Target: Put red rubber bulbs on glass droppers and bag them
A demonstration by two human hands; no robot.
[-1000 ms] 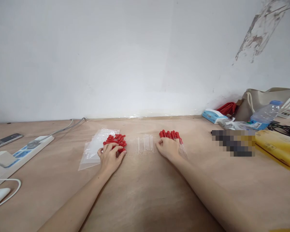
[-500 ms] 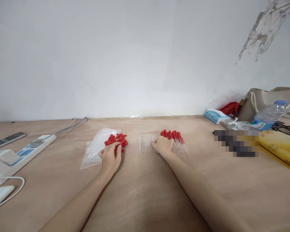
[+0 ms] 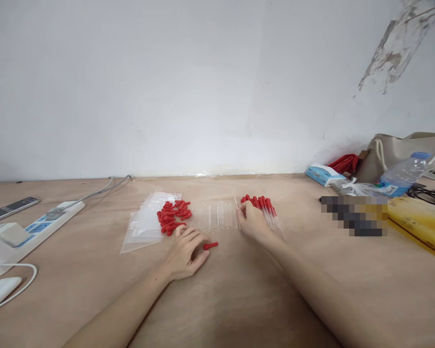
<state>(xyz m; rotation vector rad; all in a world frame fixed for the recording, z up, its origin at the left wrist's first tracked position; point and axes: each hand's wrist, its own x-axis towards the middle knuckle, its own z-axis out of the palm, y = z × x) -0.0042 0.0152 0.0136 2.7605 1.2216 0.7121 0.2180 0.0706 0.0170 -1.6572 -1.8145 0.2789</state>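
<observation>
A red rubber dropper bulb point(image 3: 210, 246) sticks out to the right from between the thumb and forefinger of my left hand point(image 3: 189, 252), its fat end at the fingertips. My right hand point(image 3: 253, 220) pinches a thin clear dropper tube point(image 3: 235, 201), tilted with its upper end showing above the fingers. Between the hands lies a row of clear tubes point(image 3: 212, 216). Loose red bulbs point(image 3: 172, 212) are heaped to the left, partly on clear plastic bags point(image 3: 141, 229). Beyond my right hand are several droppers with red bulbs fitted point(image 3: 263, 202), partly hidden by the hand.
To the left are a power strip point(image 3: 43, 226) with plugs and cables, and a remote control point(image 3: 12, 208). A tissue pack point(image 3: 322, 174), a plastic bottle point(image 3: 406, 173) and a yellow package point(image 3: 420, 216) stand or lie at the right. A white wall point(image 3: 203, 87) closes off the back.
My left hand has moved from the bulb heap toward me and to the right, with one bulb at its fingertips. My right hand has shifted slightly right, with a tube lifted from the row.
</observation>
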